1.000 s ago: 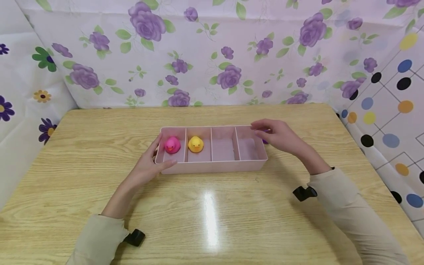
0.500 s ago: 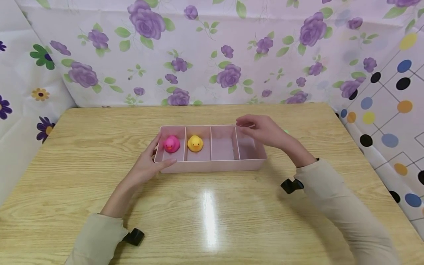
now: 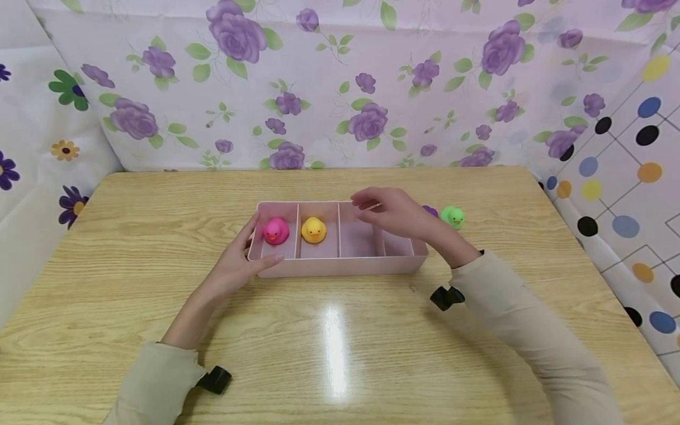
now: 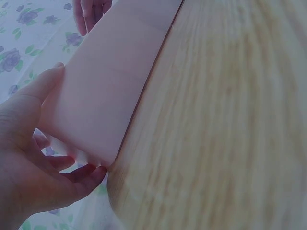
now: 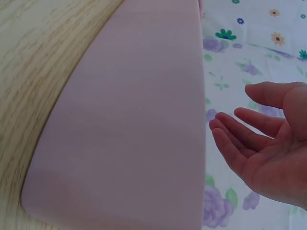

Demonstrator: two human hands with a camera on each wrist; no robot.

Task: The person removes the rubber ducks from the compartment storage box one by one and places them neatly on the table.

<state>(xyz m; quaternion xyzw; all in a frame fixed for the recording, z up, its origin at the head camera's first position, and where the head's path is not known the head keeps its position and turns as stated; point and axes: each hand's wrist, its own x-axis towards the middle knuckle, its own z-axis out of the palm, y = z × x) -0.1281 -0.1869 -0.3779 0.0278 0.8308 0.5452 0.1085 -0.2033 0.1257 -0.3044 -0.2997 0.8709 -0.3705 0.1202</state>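
Box (image 3: 338, 268), plain-sided and pink, holds two ducks (image 3: 314, 231).

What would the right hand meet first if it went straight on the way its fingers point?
Probably the divider beside the yellow duck. Depth is unclear: the right hand looks raised above the pink box, so it might clear it.

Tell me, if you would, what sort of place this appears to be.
Probably a makeshift indoor recording booth: a purple-rose-print sheet stands behind the wood-grain table, a polka-dot sheet borders its right side, and black wrist cameras are being worn.
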